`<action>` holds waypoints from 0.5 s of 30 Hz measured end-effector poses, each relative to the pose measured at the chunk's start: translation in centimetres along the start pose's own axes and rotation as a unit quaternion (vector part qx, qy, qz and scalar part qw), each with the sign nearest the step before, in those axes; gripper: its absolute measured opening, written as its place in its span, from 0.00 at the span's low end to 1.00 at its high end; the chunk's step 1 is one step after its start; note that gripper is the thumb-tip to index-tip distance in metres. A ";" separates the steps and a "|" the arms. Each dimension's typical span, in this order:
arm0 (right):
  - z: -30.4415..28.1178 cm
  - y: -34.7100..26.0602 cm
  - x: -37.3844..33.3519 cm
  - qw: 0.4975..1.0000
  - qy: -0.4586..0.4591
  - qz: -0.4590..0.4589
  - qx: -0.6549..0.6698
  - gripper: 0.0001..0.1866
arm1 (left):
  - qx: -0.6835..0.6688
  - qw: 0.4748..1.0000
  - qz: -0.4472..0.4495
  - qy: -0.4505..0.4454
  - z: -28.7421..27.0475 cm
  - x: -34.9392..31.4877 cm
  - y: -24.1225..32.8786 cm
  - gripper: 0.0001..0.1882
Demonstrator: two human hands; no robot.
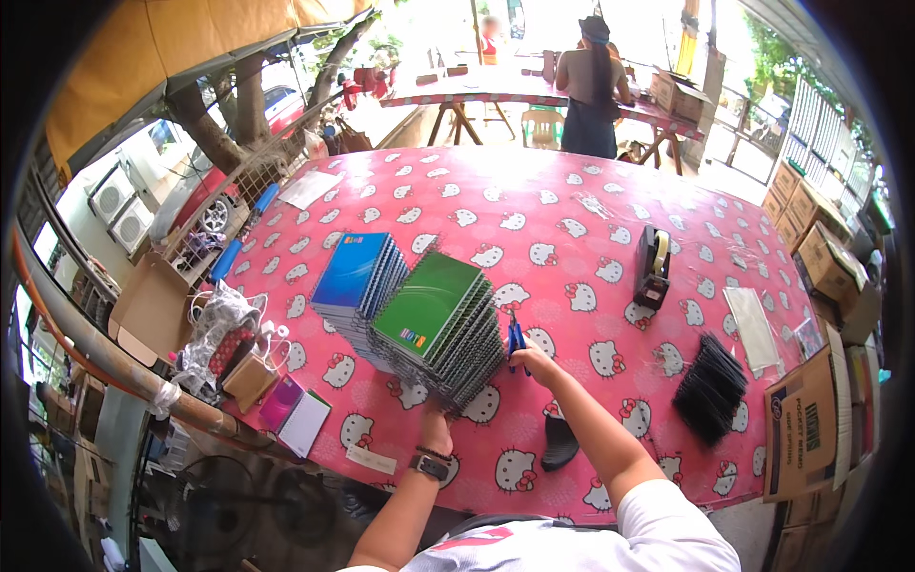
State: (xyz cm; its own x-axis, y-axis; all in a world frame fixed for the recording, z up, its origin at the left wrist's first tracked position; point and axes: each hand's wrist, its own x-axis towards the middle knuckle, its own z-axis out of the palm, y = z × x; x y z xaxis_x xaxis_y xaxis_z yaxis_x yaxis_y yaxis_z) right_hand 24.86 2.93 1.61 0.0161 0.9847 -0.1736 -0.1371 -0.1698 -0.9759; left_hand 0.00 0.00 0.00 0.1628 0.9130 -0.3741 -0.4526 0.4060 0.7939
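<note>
A tall stack of spiral notebooks with green covers (429,303) stands on the table in front of me. Close against its left side is another stack with blue covers (351,272). My left hand (437,431) is at the near lower edge of the green stack, its fingers hidden by the notebooks. At the right side of that stack, my right hand (537,364) is closed on small blue-handled pliers (516,337), whose tips point away from me. A dark, soft-looking object (559,444) lies under my right forearm; its kind is unclear.
A pink patterned cloth (534,477) covers the table. To the right are a tape dispenser (653,268), a bundle of black spiral coils (710,389) and cardboard boxes (808,424). A small purple notebook (293,416) lies left. Beyond, a person (593,91) stands at another table.
</note>
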 end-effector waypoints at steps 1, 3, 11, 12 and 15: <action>0.1 0.0 -0.9 1.000 0.014 -0.017 0.018 0.18 | -0.007 1.000 -0.016 0.007 0.2 0.0 0.2 0.23; -0.1 -0.3 -2.1 0.998 0.034 -0.029 0.032 0.17 | -0.006 1.000 -0.027 0.004 0.9 -0.1 0.4 0.22; -1.8 0.1 -2.7 0.994 0.108 -0.002 0.030 0.17 | -0.010 0.999 0.004 -0.050 3.5 -1.0 -0.3 0.12; -1.0 -0.7 -3.1 0.996 0.077 -0.012 0.041 0.16 | -0.005 0.999 0.008 -0.053 2.8 -0.8 -0.1 0.12; -0.2 -1.5 -4.1 0.993 0.092 -0.050 0.055 0.16 | 0.051 0.995 0.036 -0.072 0.1 0.2 -0.6 0.18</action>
State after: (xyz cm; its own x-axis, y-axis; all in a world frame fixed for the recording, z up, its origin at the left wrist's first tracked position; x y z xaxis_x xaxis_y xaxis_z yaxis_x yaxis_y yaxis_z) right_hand 25.16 -0.82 3.81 0.2136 0.9709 -0.1080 -0.2334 -0.0566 -0.9707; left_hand 0.46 -0.02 -0.53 0.2604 0.9334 -0.2469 -0.3778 0.3339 0.8636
